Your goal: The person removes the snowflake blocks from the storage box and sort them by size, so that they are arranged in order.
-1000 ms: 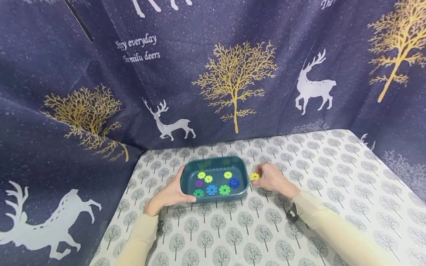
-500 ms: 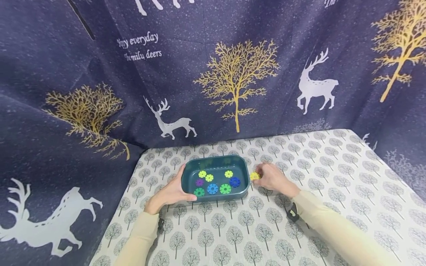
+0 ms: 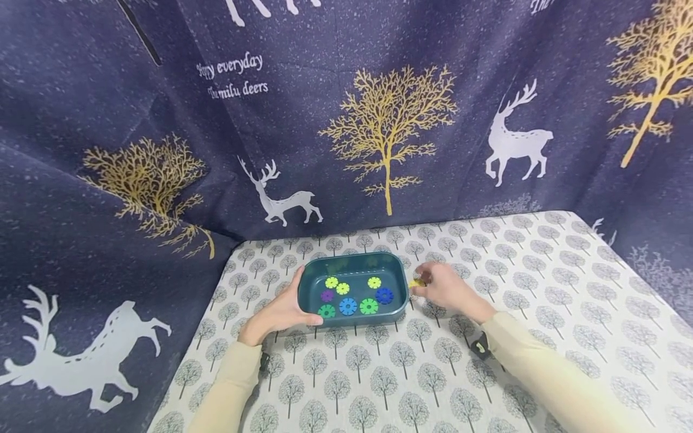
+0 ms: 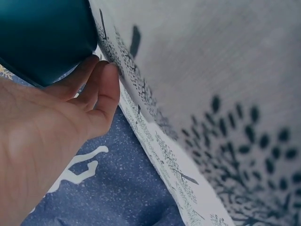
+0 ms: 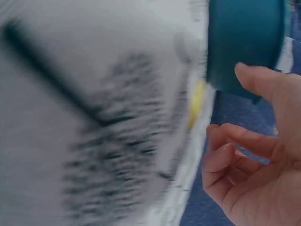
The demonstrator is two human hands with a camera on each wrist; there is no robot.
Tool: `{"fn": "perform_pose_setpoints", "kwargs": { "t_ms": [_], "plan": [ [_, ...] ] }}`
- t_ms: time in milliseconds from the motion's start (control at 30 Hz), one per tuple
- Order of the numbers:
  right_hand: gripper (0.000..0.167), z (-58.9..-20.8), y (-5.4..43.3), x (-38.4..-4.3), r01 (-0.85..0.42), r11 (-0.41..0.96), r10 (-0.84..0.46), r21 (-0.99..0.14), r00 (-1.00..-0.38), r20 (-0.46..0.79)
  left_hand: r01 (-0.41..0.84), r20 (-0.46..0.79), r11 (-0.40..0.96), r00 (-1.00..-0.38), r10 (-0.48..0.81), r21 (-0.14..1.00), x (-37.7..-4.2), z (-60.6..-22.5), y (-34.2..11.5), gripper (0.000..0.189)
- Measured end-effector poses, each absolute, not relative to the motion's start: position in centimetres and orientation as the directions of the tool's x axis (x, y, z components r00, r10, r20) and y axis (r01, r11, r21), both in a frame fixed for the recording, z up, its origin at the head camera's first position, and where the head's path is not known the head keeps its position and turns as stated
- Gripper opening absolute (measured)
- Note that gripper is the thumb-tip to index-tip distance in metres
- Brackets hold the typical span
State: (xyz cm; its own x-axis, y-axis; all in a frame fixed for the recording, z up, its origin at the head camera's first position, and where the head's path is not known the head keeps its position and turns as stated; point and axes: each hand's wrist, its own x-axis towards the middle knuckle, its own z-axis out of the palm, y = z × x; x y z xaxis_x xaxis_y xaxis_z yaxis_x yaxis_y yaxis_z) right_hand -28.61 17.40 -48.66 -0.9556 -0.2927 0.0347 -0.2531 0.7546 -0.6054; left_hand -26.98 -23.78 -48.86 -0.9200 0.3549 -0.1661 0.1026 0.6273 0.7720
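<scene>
A dark teal plastic basin (image 3: 355, 278) lies on the table, holding several notched, flower-shaped discs: light-yellow discs (image 3: 343, 288), a purple disc (image 3: 327, 296), green discs (image 3: 369, 307), a light-blue disc (image 3: 348, 306) and a dark-blue disc (image 3: 384, 295). My left hand (image 3: 285, 308) holds the basin's left end, thumb along the near rim. Right of the basin a yellow disc (image 3: 415, 282) lies on the cloth, partly hidden by my right hand (image 3: 446, 287). In the right wrist view that yellow disc (image 5: 195, 106) shows apart from my right hand (image 5: 254, 155), whose thumb and fingers are spread.
A white cloth with grey trees (image 3: 390, 385) covers the table. Behind and to the left hangs a dark-blue curtain (image 3: 346, 138) with deer and golden trees. Black bands (image 3: 479, 346) sit at both wrists.
My right fingers have parted from the yellow disc, which they pinched before; it now lies lower beside the basin. The left hand keeps its place on the basin. The head view shifts slightly.
</scene>
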Motion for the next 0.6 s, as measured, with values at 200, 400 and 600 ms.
{"fn": "perform_pose_setpoints", "kwargs": {
  "t_ms": [200, 400, 600],
  "plan": [
    [0.045, -46.0, 15.9, -28.3, -0.324, 0.705, -0.302, -0.631, -0.942, 0.147, 0.121, -0.152, 0.616, -0.916, 0.371, 0.778, -27.1, -48.9, -24.0, 0.152],
    [0.045, -45.0, 13.4, -27.8, -0.429, 0.682, -0.395, -0.593, -0.898, 0.196, 0.124, -0.157, 0.627, -0.914, 0.373, 0.769, -27.2, -48.8, -24.0, 0.153],
    [0.041, -44.6, 11.3, -27.8, -0.457, 0.735, -0.477, -0.500, -0.873, 0.097, 0.126, -0.151, 0.624, -0.916, 0.371, 0.771, -27.2, -48.9, -23.9, 0.154]
  ]
}}
